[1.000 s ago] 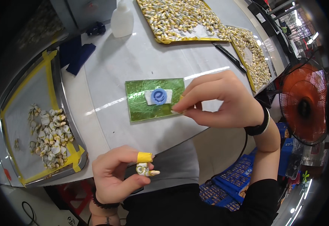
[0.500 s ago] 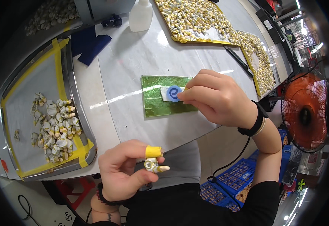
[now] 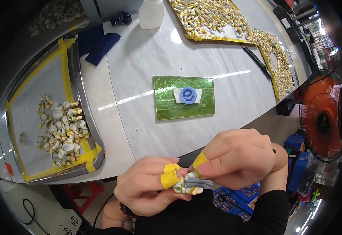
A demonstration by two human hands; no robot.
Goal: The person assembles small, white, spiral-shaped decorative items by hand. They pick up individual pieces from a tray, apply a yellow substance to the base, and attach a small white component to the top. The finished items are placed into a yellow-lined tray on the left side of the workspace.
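Low at the front, my left hand (image 3: 147, 186) is closed, pinching a small white-and-gold figurine piece (image 3: 182, 189) with a peach-coloured tip. Yellow tape wraps its fingertips. Against it, my right hand (image 3: 237, 159), closed and also taped yellow on a finger, pinches a small white piece (image 3: 192, 176) that meets the figurine piece; whether the two are joined I cannot tell. Beyond the hands, a round blue cap (image 3: 188, 95) with a dark swirl in it rests on a white pad (image 3: 177, 94), which lies on a green glass slab (image 3: 165, 111).
At left a yellow-taped tray (image 3: 34, 160) holds a pile of similar figurine pieces (image 3: 67, 133). Far right are two trays (image 3: 214, 19) of small gold-and-white parts and a black knife-like tool (image 3: 257, 62). A white bottle (image 3: 151, 15), dark blue cloth (image 3: 102, 49) and orange fan (image 3: 323, 117) stand around.
My right hand has left the blue cap and come down toward me to meet my left hand. The left hand has shifted slightly right, still gripping the figurine piece.
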